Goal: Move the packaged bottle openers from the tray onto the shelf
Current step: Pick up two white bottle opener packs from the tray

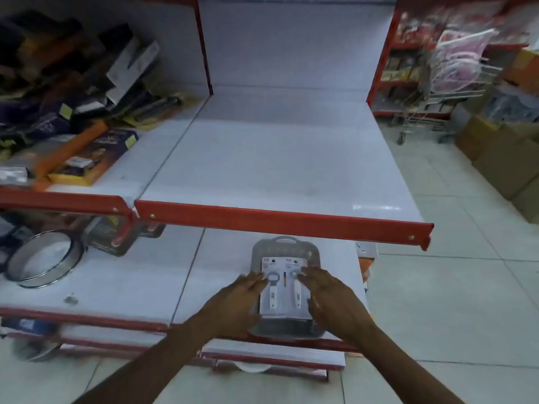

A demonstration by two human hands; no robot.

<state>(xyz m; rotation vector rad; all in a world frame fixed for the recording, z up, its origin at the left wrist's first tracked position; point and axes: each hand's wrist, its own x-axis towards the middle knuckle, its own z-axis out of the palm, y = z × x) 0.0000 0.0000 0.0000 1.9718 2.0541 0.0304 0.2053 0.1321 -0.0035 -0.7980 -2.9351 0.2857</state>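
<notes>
A grey tray (285,246) rests on the lower white shelf, under the red front rail of the upper shelf (280,158). On it lies a stack of white packaged bottle openers (284,287), two packs side by side on top. My left hand (236,301) rests on the left edge of the stack with fingers spread. On the right edge lies my right hand (329,298), its fingertips touching the right pack. Neither hand has lifted a pack; the grip is unclear.
The upper shelf's left bay holds a heap of boxed goods (73,97). A round metal sieve (43,258) lies on the lower shelf at left. A shopping cart (437,91) and cardboard boxes (495,158) stand on the tiled floor at right.
</notes>
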